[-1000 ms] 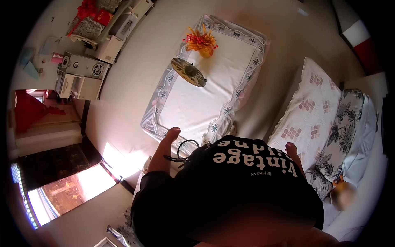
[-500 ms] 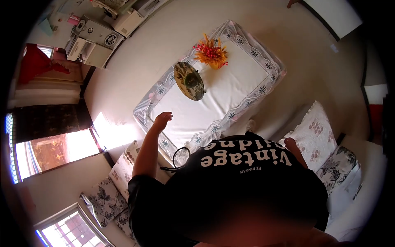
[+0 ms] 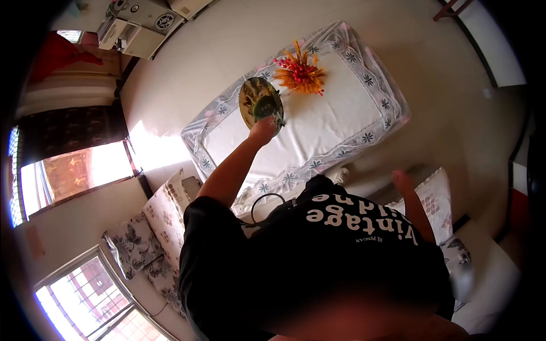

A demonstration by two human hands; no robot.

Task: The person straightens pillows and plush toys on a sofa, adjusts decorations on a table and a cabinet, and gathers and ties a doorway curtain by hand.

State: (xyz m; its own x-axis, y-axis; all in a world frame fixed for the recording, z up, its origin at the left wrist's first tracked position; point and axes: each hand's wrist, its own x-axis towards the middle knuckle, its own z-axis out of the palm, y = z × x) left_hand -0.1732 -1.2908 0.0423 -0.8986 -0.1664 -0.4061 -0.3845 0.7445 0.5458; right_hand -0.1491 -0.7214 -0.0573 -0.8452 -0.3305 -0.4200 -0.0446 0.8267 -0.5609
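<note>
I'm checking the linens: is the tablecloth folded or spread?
Spread: the tablecloth lies wide beneath the round plate and flowers, its patterned border visible along the sides.

The bare left hand (image 3: pixel 263 130), half a second ago over the lower left of the white tablecloth (image 3: pixel 296 145), has moved up the frame and now overlaps the lower edge of the round, dark-patterned plate (image 3: pixel 249 96); its grip is unclear. The blurred bare right hand (image 3: pixel 403 181) has come away from the black printed T-shirt (image 3: pixel 318 267). The view has swung, bringing more of the bright barred window (image 3: pixel 94 290) into the lower left.
</note>
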